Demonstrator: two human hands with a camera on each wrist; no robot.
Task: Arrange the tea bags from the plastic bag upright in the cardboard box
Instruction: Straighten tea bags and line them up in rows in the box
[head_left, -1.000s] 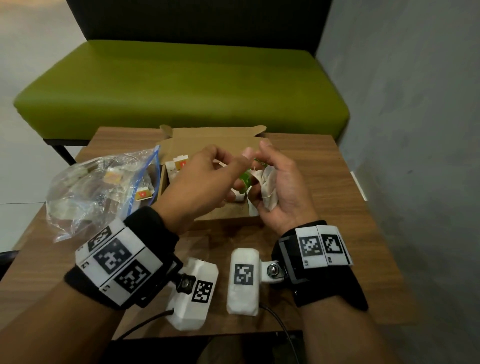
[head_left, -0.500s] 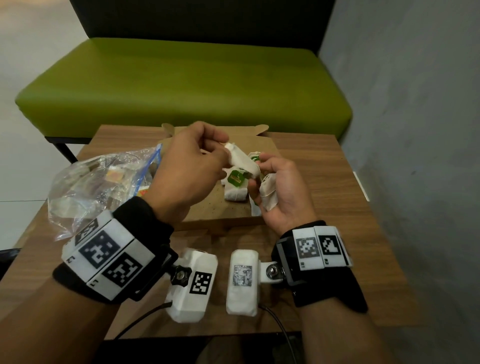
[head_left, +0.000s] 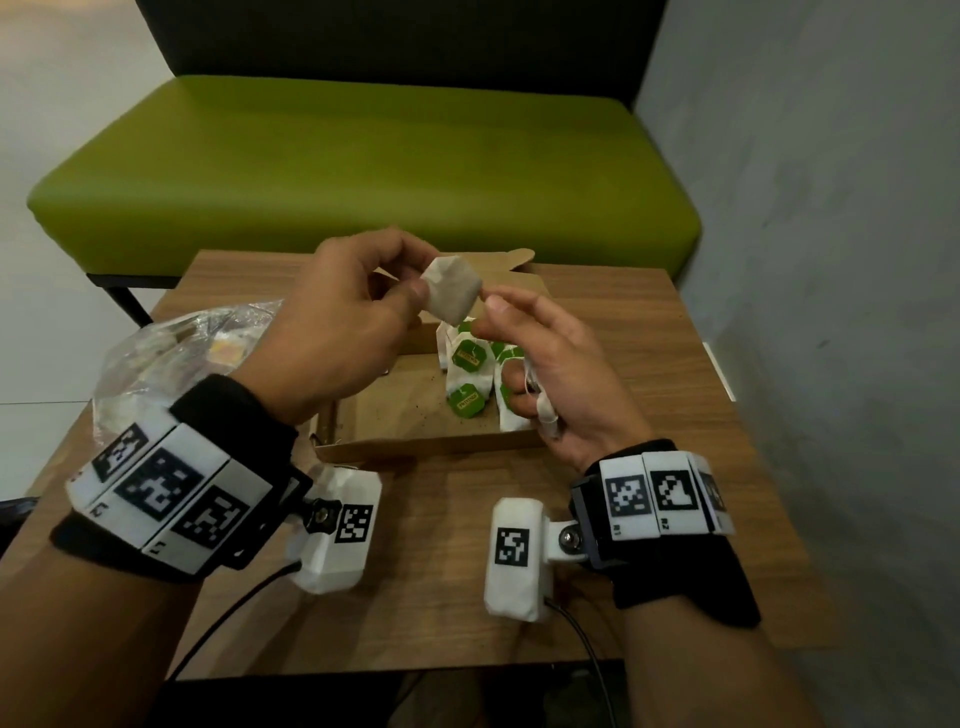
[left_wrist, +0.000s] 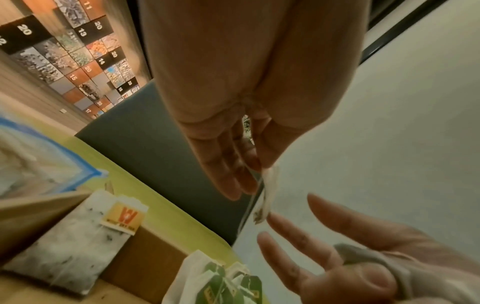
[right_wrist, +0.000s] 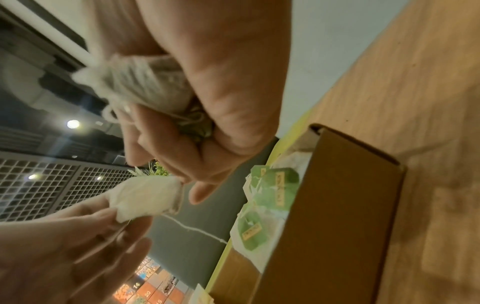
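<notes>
My left hand (head_left: 421, 291) pinches a plain white tea bag (head_left: 451, 288) by its edge, raised over the open cardboard box (head_left: 415, 441). My right hand (head_left: 485, 317) has thumb and forefinger at that bag's right corner, and its lower fingers curl round a second, crumpled tea bag (right_wrist: 145, 86). A thin string (right_wrist: 197, 230) trails down from the raised tea bag (right_wrist: 148, 197). Green-tagged tea bags (head_left: 470, 374) stand in the box's right part. An orange-tagged tea bag (left_wrist: 78, 242) leans at the box's left end. The plastic bag (head_left: 171, 353) lies left of the box, tea bags showing inside.
The box sits on a small wooden table (head_left: 441, 597), with a green bench (head_left: 363, 156) behind it and a grey wall (head_left: 831, 260) close on the right. The box's lid flap (head_left: 509, 260) stands up at the back. Bare table lies in front of the box.
My left hand has drawn one tea bag out of the bunch in the right hand and lifted it up. The right hand's forefinger and thumb have opened toward it.
</notes>
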